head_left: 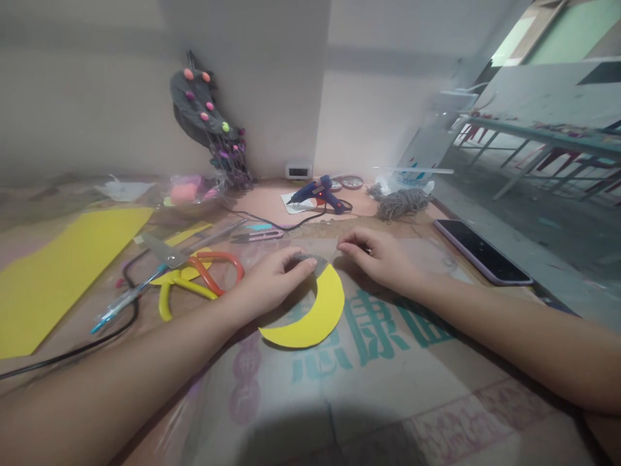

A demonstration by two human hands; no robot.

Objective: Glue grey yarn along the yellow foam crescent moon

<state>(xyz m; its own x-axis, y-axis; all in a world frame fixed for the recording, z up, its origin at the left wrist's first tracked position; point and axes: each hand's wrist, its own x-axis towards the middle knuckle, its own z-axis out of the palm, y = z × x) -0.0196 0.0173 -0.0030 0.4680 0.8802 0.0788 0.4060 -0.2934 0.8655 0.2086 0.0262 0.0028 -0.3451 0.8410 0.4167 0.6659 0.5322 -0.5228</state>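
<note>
My left hand (274, 278) pinches the upper end of a yellow paper crescent (326, 310), thumb on top. Grey yarn (322, 264) covers that end beside the thumb; the rest of the crescent is bare yellow. To its right, my right hand (381, 259) is closed, thumb and forefinger pressed together on what looks like a thin strand of the yarn, only faintly seen. Under both hands lies a printed plastic sheet (388, 388) with green characters. Scissors (208, 275) with orange and yellow handles lie left of my left hand.
A blue glue gun (317, 191), a grey yarn bundle (402, 204) and small thread snips (259, 235) lie behind my hands. A phone (482, 252) rests at the right edge. Yellow paper (68, 272) lies left. A decorated grey crescent (198, 107) leans against the wall.
</note>
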